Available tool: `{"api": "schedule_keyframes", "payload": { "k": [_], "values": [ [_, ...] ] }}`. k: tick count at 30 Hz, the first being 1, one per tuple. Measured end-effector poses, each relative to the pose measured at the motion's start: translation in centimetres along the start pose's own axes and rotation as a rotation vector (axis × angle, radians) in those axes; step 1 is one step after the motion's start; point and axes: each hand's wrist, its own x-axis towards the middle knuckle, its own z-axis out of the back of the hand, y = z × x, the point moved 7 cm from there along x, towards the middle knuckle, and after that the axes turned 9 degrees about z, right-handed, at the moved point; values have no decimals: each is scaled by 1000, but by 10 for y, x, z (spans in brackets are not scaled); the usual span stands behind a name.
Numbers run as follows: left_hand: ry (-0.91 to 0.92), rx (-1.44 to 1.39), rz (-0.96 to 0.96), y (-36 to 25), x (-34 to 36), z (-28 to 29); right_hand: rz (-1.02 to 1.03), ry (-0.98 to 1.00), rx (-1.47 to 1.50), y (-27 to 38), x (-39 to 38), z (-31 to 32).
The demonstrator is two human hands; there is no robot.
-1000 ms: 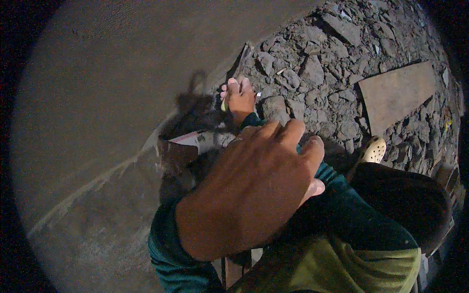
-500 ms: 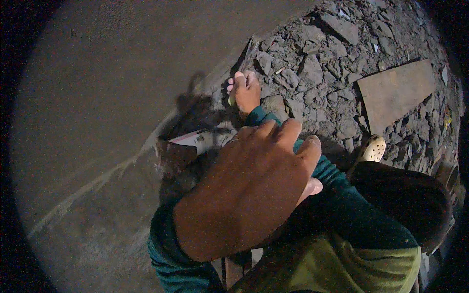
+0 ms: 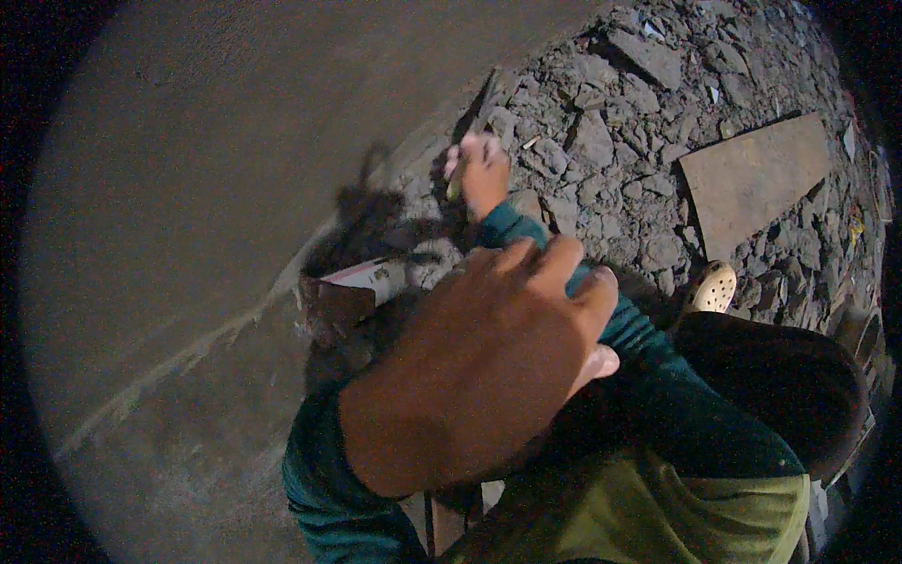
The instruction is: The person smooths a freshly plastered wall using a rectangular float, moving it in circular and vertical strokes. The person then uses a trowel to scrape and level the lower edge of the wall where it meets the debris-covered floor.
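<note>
Counts, head view
2 hands: left hand (image 3: 479,362), right hand (image 3: 481,171). 1 flat board (image 3: 756,179) on the rubble. 1 perforated pale sandal (image 3: 711,288). 1 rusty metal tray (image 3: 349,289) by the wall. 1 small greenish tool (image 3: 455,188) in the right hand. Stones: too many to count.

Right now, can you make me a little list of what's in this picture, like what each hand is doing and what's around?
Left hand: left hand raised close to the camera, back showing, fingers together, holding nothing visible.
Right hand: right hand stretched out where wall meets rubble, gripping a small yellowish thing, too blurred to name.
Wall: smooth grey plaster wall.
Ground: broken stone rubble.
Nearby: flat board, pale perforated sandal.
Clothing: teal sleeves.
</note>
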Motion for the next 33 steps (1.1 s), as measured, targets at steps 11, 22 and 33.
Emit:
{"api": "schedule_keyframes", "payload": {
  "k": [11,22,33],
  "values": [
    [-40,41,-17,-1,2,3,-261,-11,209,16,-67,-7],
    [-6,42,18,-5,-4,1,-237,26,297,8,-82,-32],
    [10,9,5,-6,-4,1,-113,-47,69,-22,-66,-36]
  ]
}}
